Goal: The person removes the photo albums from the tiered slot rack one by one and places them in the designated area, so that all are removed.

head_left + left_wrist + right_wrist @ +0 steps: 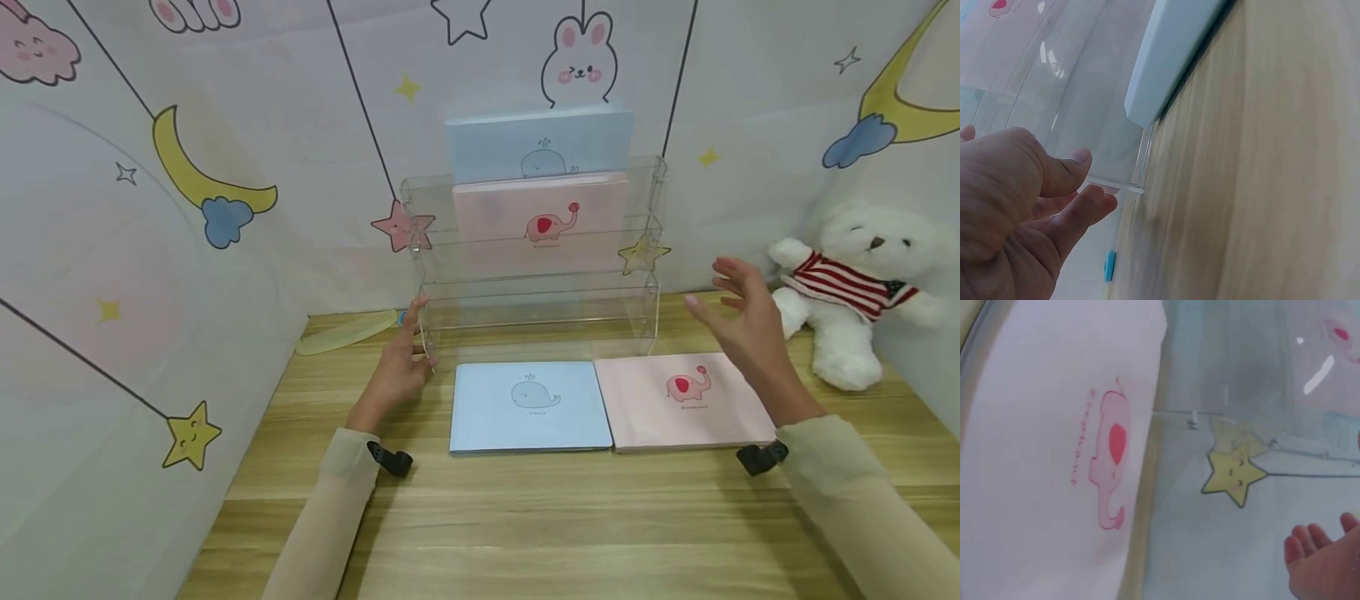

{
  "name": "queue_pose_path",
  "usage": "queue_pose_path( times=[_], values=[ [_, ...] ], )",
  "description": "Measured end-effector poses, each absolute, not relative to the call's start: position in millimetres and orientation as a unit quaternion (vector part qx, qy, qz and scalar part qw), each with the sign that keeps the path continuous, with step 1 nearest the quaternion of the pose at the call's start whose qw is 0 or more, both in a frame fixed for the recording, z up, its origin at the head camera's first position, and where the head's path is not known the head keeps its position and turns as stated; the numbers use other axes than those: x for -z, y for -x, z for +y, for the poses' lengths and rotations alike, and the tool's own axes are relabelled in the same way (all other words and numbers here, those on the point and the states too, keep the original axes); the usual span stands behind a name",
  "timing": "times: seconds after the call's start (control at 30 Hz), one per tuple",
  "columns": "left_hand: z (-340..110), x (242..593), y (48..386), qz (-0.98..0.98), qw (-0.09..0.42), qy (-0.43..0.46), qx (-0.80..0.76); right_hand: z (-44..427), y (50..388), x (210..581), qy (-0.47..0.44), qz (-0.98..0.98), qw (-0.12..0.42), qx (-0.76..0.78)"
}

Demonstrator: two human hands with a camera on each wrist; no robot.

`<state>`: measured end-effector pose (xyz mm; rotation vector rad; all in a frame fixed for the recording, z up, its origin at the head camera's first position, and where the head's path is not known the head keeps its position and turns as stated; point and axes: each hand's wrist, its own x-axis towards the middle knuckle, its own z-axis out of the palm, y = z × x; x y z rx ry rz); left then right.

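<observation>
A clear acrylic tiered rack (540, 312) stands on the wooden table. It holds a light blue booklet with a whale drawing (540, 137) at the top and a pink elephant booklet (543, 218) in front of it. My left hand (396, 371) is at the rack's lower left side, thumb and bent fingers (1088, 203) on either side of its edge. My right hand (750, 329) is raised right of the rack, fingers apart and holding nothing. Before the rack lie a blue whale booklet (530, 408) and a pink elephant booklet (682, 400), side by side.
A pale comb (348, 333) lies behind my left hand near the wall. At the right sits a white teddy bear (847, 287) in a striped top. A printed white sheet (337, 133) covers the walls behind and beside the table.
</observation>
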<state>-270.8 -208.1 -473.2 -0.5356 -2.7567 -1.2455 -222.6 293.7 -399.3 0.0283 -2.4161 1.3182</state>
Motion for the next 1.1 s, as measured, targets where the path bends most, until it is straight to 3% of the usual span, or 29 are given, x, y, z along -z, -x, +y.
queue_pose_path(
  times=[0.43,1.1],
  values=[
    [-208,472,271,-0.897,0.032,0.173,0.404,264,248,359,-0.106,-0.816,0.232,-0.519],
    [-209,473,271,-0.894,0.035,0.179,0.409,228,286,319,-0.172,-0.799,0.152,-0.556]
  ],
)
